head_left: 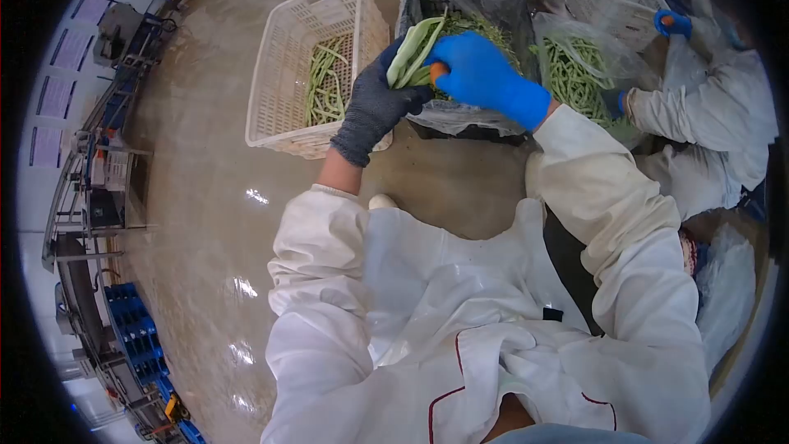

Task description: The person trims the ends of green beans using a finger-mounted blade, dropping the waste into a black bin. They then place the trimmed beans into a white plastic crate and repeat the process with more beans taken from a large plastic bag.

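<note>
A bunch of long green beans (413,53) is in my left hand (380,94), which wears a dark grey glove and is closed around them. My right hand (481,74), in a blue glove, is closed at the right side of the same bunch, its fingers curled and thumb pressed in. What exactly lies between the right fingertips is partly hidden. Both hands are over the near left part of a black crate (408,12) lined with clear plastic, where green trimmings (493,31) lie.
Left of it, a white slatted basket (256,107) holds some long beans (326,82). On the right is a plastic bag of green beans (575,74). Co-workers in white sleeves (699,111) sit close by, near another white crate (616,4). Metal equipment (90,197) lines the far left wall.
</note>
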The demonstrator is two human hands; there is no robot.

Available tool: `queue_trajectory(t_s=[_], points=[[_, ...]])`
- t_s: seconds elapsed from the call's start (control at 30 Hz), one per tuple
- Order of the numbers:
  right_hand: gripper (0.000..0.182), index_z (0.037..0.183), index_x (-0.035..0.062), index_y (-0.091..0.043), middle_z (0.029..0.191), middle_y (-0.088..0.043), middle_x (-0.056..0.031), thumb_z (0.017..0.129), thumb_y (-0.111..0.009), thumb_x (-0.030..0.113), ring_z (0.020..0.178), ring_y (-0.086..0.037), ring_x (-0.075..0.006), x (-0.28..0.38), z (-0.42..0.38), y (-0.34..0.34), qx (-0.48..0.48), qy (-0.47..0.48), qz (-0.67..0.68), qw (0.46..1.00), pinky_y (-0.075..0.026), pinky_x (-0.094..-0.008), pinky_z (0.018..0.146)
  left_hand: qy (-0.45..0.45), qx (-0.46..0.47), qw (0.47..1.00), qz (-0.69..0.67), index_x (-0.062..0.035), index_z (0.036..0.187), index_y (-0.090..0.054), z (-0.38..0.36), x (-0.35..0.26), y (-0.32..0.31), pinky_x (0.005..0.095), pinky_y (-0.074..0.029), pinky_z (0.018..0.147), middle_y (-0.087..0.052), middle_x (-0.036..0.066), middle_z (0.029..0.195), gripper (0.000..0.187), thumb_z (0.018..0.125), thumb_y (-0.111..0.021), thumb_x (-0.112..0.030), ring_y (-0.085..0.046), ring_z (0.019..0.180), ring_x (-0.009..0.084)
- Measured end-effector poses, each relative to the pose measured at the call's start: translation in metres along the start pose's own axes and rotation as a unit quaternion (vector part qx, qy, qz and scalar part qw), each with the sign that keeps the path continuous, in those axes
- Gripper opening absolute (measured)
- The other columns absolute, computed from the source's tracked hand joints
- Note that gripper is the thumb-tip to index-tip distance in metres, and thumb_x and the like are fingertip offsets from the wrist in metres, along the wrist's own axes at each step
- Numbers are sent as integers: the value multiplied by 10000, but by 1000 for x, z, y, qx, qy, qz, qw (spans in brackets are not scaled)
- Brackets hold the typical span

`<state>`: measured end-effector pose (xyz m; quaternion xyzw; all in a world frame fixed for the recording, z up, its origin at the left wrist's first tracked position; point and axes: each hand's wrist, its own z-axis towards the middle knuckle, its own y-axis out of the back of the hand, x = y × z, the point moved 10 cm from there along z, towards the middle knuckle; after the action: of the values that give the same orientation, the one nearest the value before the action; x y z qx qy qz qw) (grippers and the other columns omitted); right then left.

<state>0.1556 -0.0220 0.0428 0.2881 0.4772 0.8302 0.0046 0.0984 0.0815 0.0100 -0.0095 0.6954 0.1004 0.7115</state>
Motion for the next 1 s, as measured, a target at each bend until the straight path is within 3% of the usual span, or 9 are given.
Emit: queue_trajectory(t_s=[0.07,0.17,0.23,0.3,0.4,0.6,0.8,0.9,1.0], points=[[278,1026,62,-698,923,-679,-165,770,-614,132,869,-657,-307,-37,4,-2,6,-121,253,960,-515,-395,762,-27,1,999,-41,-5,1328,-464,1,-8,6,293,-554,663,-656,108,1038,671,712,-728,33,-646,741,159],[362,1111,82,-680,969,-679,-189,763,-579,91,902,-660,-298,-83,-5,-11,40,-238,400,884,-517,-403,788,-75,-39,980,-183,-1,1311,-461,-2,-35,29,337,-562,735,-631,128,1007,515,823,-626,21,-652,774,202],[400,1162,99,-664,1002,-683,-173,773,-569,83,903,-655,-248,-87,-17,-4,18,-200,28,979,-517,-379,799,-96,-73,948,-296,-24,1302,-465,-2,-35,52,370,-543,819,-608,111,974,419,901,-578,-61,-636,830,199],[429,1204,125,-653,1055,-685,-152,790,-555,71,908,-637,-184,-66,-24,3,-52,-129,-221,965,-505,-325,837,-96,-52,908,-404,-33,1262,-495,6,-22,67,395,-520,880,-612,101,988,364,912,-577,-87,-628,877,201],[418,1203,104,-652,1068,-687,-123,798,-557,67,945,-628,-174,-50,-7,-25,89,-133,193,968,-491,-326,874,-92,-79,882,-455,-41,1167,-550,8,-13,79,422,-487,954,-620,91,1012,260,921,-581,-119,-614,945,212],[357,1167,33,-656,1039,-692,-76,831,-541,64,898,-616,-123,6,-6,-44,140,-60,425,892,-482,-289,863,-80,-122,878,-455,-40,1113,-567,8,-9,89,430,-494,947,-621,106,1017,212,913,-590,-108,-616,939,233],[227,947,21,-704,909,-709,-113,802,-582,146,781,-660,-300,20,-9,-37,68,-60,227,970,-520,-381,739,-75,-134,888,-433,1,1073,-532,7,-8,77,460,-527,879,-613,135,940,218,896,-608,-103,-633,893,256],[177,859,37,-695,860,-687,-128,775,-587,149,761,-626,-366,49,-9,-18,31,60,63,996,-499,-445,719,-55,-121,912,-388,14,1078,-548,7,-8,70,433,-557,824,-631,138,929,226,884,-618,-79,-652,853,254],[157,858,69,-689,900,-668,-131,758,-589,137,836,-624,-345,83,-24,-33,89,241,-116,959,-478,-482,743,26,-130,958,-253,3,1100,-561,1,4,61,417,-575,789,-647,133,930,239,884,-623,-78,-666,821,247]])
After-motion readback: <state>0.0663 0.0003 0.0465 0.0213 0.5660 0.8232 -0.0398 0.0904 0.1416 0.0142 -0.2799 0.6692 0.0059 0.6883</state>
